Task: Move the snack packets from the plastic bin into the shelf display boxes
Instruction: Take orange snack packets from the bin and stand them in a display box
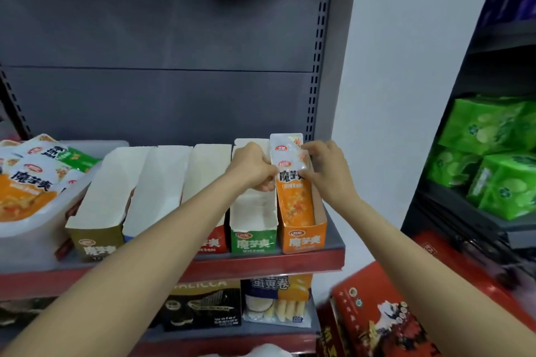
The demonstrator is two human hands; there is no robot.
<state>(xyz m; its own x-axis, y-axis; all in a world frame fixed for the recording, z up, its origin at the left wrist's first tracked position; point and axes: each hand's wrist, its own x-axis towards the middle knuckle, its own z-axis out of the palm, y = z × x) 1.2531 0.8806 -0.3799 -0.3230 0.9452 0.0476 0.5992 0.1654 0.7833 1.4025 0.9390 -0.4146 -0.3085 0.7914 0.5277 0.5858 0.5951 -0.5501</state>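
Grip: both my hands hold one orange-and-white snack packet (290,171) upright. My left hand (255,166) pinches its left edge with curled fingers; my right hand (322,165) pinches its right edge.
Packet: its lower part sits inside the orange display box (303,236) at the right end of the row, and its white top stands above my fingers. It seems to stand against other orange packets in that box; I cannot tell how many.
Hidden: my fingertips are tucked behind the packet edges. My left forearm crosses the front of the red box (213,242), so only part of its label shows.
Boxes: five in a row on the shelf (333,243). From the left: an olive-brown box (95,243), a box (127,236) showing only a sliver of blue front, the red one, a green box (253,242), then the orange one. The insides of the four to the left show only white card walls.
Bin: a pale plastic bin (34,229) stands at the left end of the shelf, touching the olive-brown box and well apart from my hands. It is cut off by the frame edge.
Bin contents: a heap of packets (32,182), mostly orange and white with one green; they overlap too much to count.
Below: a dark wafer box (203,309) and a bag of egg rolls (278,301) on the lower shelf.
Right: red gift boxes (374,319), blurred, and green packages (493,153) on a dark rack.
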